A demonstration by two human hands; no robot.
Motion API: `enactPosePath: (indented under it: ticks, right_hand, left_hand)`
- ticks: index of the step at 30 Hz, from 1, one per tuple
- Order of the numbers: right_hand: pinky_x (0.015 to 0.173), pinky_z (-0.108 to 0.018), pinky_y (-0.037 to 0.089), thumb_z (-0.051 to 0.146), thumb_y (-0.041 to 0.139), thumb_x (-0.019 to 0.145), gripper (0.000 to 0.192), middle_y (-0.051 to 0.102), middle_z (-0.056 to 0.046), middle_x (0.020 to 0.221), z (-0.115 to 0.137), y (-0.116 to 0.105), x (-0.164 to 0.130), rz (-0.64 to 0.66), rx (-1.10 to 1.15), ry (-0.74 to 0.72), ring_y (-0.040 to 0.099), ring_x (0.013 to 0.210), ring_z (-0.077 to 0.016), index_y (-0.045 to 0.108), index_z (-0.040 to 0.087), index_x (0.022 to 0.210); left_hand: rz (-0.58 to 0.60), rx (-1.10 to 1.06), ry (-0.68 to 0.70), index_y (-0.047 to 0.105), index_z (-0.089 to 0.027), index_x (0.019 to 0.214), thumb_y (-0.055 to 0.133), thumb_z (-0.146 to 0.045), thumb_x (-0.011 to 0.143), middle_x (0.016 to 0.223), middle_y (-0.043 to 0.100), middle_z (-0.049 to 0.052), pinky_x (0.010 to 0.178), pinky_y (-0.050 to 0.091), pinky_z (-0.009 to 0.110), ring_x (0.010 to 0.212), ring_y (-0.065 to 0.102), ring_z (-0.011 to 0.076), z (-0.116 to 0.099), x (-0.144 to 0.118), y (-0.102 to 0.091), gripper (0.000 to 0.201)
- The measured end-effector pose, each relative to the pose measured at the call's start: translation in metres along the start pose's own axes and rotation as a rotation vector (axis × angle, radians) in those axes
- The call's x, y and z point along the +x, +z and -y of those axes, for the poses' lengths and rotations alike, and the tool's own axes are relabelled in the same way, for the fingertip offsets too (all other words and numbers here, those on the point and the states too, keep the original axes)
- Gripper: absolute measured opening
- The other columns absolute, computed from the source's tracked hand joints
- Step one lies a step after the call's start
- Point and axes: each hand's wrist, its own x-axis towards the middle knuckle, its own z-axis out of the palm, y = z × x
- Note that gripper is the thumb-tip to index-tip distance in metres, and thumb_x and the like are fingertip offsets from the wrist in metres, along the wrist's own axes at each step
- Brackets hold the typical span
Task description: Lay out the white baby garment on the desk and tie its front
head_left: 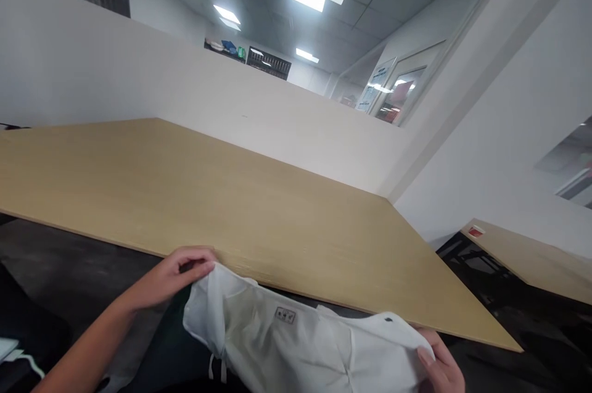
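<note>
A white cloth garment (296, 343) with a small printed label and thin ties hangs stretched between my two hands, just below the near edge of a light wooden table (240, 195). My left hand (178, 273) pinches the garment's upper left corner next to the table edge. My right hand (441, 368) grips the garment's right end at the bottom of the view, with only the fingers and thumb showing.
A white partition wall (139, 72) runs along the table's far side. A second wooden table (531, 257) stands at the right, with dark floor and a black frame beneath. A dark surface lies at my lower left.
</note>
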Motion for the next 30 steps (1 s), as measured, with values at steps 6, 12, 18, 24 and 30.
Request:
enactPosePath:
  ticks: [6,12,18,24,30]
  right_hand:
    - [0.074,-0.032,0.047,0.050,0.076,0.083,0.032,0.066,-0.007,0.087,-0.006,0.048,0.065,-0.010,-0.329,-0.472,0.059,0.085,-0.0234,0.073,0.018,0.084]
    - [0.081,-0.036,0.046,0.050,0.054,0.094,0.044,0.072,-0.013,0.089,-0.057,0.122,0.174,-0.041,-0.649,-0.551,0.060,0.081,-0.0237,0.076,0.013,0.091]
    - [0.086,-0.034,0.046,0.041,0.047,0.093,0.042,0.074,-0.017,0.096,-0.119,0.174,0.234,0.019,-0.719,-0.468,0.063,0.089,-0.0250,0.077,0.011,0.095]
    - [0.073,-0.033,0.044,0.040,0.054,0.083,0.035,0.075,-0.015,0.085,-0.147,0.193,0.265,0.015,-0.742,-0.378,0.061,0.079,-0.0255,0.078,0.015,0.081]
    - [0.062,-0.031,0.037,0.046,0.065,0.073,0.031,0.064,-0.005,0.056,-0.154,0.186,0.270,0.125,-0.721,-0.301,0.055,0.060,-0.0198,0.070,0.019,0.059]
  left_hand:
    - [-0.344,0.324,0.034,0.062,-0.022,0.089,0.041,-0.059,0.101,0.082,0.065,0.001,0.072,0.045,0.026,0.077,0.058,0.0196,-0.003,0.064,-0.030,0.044]
    - [-0.372,0.858,-0.067,0.066,-0.023,0.115,0.030,-0.049,0.105,0.106,0.075,0.010,0.077,0.043,0.033,0.095,0.067,0.0287,0.025,0.174,-0.041,0.046]
    - [-0.309,0.934,-0.171,0.066,-0.018,0.115,0.035,-0.045,0.107,0.100,0.073,0.010,0.085,0.048,0.040,0.092,0.068,0.0260,0.076,0.244,-0.032,0.042]
    - [-0.308,0.929,-0.225,0.065,-0.016,0.115,0.048,-0.048,0.104,0.098,0.071,0.007,0.088,0.051,0.043,0.090,0.067,0.0223,0.109,0.267,-0.030,0.038]
    - [-0.311,0.868,-0.233,0.067,-0.019,0.117,0.055,-0.048,0.098,0.107,0.073,0.012,0.090,0.049,0.041,0.101,0.066,0.0262,0.120,0.261,-0.038,0.037]
